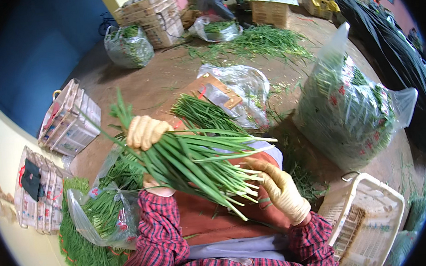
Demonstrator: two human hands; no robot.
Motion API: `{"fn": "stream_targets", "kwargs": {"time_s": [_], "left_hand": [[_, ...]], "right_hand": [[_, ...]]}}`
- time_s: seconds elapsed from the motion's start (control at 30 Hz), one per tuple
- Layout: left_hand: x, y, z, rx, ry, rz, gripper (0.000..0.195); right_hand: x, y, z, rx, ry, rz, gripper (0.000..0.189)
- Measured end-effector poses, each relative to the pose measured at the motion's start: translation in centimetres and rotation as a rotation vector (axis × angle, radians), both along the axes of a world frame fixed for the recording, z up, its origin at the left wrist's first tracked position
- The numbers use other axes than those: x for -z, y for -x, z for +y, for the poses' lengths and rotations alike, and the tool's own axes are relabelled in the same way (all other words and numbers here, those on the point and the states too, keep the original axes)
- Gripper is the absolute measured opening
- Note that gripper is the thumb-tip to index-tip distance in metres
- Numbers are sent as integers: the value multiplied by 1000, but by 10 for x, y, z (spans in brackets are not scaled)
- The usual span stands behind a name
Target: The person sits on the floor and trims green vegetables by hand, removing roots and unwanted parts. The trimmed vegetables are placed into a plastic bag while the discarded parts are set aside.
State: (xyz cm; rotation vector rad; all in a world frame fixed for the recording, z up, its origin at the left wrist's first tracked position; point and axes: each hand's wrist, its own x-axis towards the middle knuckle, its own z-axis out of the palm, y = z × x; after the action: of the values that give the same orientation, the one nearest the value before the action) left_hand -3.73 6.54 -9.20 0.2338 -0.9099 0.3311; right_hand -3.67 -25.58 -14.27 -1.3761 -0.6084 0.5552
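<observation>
My left hand, in a cream glove, is closed around the leafy part of a bunch of long green garlic chives. Their pale cut ends fan out to the right over my lap. At those ends is my right hand, gloved too, with its fingers parted and thumb and fingertips beside the stalks; whether it touches any is unclear. Beyond the bunch, more chives lie on a wooden board with a wide metal blade and a red tie near them.
A large plastic bag of greens stands at right, above an open white plastic basket. At left are an open bag of greens, tied bunches and crates. Loose greens and a seated person are farther off.
</observation>
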Motion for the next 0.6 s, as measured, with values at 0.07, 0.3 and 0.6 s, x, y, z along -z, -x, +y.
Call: {"fn": "stream_targets", "kwargs": {"time_s": [0.07,0.3,0.6], "left_hand": [[-2,-1,1,-11,-94,-120,17],[2,3,29,-89,-59,-145,18],[4,10,-2,-34,102,105,29]], "right_hand": [[-6,0,15,-12,-36,102,32],[-5,-7,-8,211,-57,284,29],[-39,-24,36,513,294,-1105,53]]}}
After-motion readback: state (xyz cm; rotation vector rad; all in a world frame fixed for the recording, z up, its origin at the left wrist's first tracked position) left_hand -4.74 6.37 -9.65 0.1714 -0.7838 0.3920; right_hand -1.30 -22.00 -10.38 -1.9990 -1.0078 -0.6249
